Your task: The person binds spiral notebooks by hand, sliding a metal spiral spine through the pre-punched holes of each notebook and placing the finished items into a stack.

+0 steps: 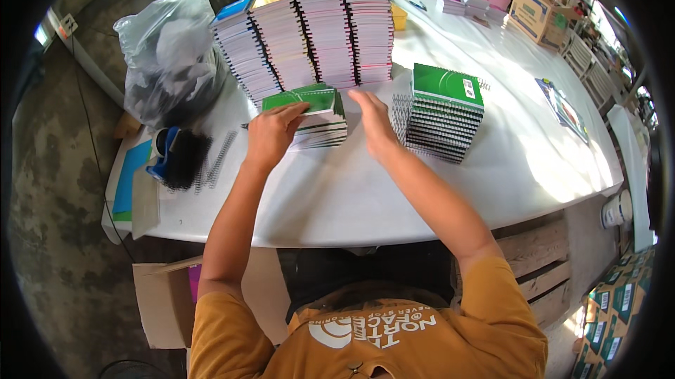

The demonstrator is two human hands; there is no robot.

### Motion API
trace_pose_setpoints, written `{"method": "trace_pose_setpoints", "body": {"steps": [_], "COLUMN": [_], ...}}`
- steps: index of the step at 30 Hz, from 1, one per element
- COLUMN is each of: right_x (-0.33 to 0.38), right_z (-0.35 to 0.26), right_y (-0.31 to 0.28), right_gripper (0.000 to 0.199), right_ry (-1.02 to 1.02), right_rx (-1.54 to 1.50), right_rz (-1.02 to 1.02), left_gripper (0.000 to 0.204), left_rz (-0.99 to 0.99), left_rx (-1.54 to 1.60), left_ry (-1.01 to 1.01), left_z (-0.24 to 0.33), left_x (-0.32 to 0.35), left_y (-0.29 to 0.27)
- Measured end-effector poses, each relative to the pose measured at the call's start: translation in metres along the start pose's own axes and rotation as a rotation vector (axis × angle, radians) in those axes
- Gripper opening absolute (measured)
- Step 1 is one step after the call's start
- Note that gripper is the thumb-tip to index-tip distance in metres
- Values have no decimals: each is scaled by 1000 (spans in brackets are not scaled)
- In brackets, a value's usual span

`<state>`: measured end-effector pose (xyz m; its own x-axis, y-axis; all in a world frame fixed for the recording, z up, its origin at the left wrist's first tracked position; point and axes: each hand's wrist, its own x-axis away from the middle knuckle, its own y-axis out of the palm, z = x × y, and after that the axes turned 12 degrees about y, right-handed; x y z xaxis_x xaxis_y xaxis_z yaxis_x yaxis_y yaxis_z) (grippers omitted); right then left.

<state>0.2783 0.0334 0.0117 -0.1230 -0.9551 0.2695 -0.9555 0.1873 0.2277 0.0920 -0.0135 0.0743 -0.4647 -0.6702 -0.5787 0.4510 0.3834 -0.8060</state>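
Grasping nothing, my right hand (375, 122) hovers beside the green-topped stack (323, 124); remotely, I can't tell whether my left hand (273, 131) atop it grips.

The green stack (322, 123) by my left grip (274, 129) looks glossy on top, papery at its edges; I see smooth, shiny white counter (323, 203), metal coils (223, 159), crinkled translucent plastic bag (169, 48).
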Motion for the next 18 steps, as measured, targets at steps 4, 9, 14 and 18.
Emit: {"method": "trace_pose_setpoints", "body": {"steps": [4,9,14,18], "right_x": [85,95,92,100], "right_z": [-24,-5,39,49], "right_y": [-29,-70,-78,-79], "right_gripper": [45,29,22,19], "right_ry": [409,40,-127,-277], "right_rx": [-356,-6,41,311], "right_rz": [-392,-560,-662,-619], "left_gripper": [23,36,37,36], "left_rz": [168,107,229,-41], "left_rx": [-82,68,-622,-500], "left_ry": [370,290,-510,-722], "left_z": [39,87,-122,-131], "left_x": [23,62,117,146], "left_y": [-6,-10,2,8]}}
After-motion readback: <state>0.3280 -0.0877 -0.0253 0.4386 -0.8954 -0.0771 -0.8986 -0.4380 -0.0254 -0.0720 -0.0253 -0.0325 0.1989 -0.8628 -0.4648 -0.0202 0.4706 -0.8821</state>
